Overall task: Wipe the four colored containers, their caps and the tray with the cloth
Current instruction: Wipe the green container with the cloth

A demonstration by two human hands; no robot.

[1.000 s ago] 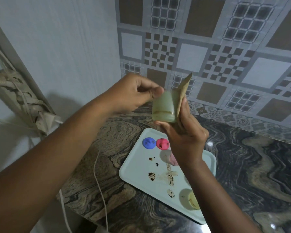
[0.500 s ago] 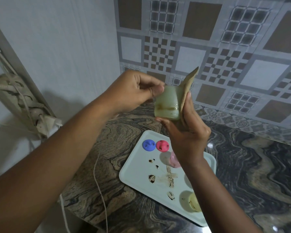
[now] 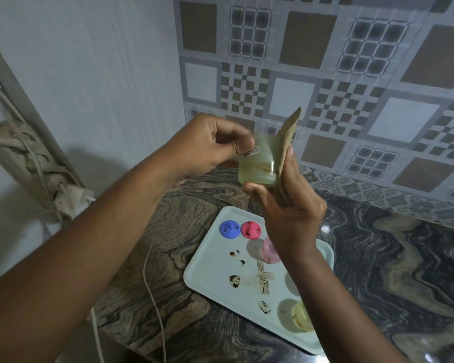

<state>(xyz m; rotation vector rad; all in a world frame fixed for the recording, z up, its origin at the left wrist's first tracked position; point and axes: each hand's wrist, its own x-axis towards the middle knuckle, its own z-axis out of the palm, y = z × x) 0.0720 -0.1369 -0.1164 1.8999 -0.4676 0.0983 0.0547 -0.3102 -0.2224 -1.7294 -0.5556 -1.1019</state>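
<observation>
marble counter (image 3: pixel 378 244) | left hand (image 3: pixel 207 145) pinches green container (image 3: pixel 260 161) | right hand (image 3: pixel 288 213) holds cloth (image 3: pixel 288 132)

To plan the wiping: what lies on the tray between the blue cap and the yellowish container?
In the head view, brown stains and a streaky smear lie on the tray between the blue cap and the yellowish container.

Tray (image 3: pixel 202 273) sat on counter (image 3: pixel 404 258). Left cap (image 3: pixel 229 228), right cap (image 3: pixel 250 229) side by side at tray's far left corner; middle container (image 3: pixel 269 251) just right of them, near container (image 3: pixel 302 319) by near right corner.
</observation>
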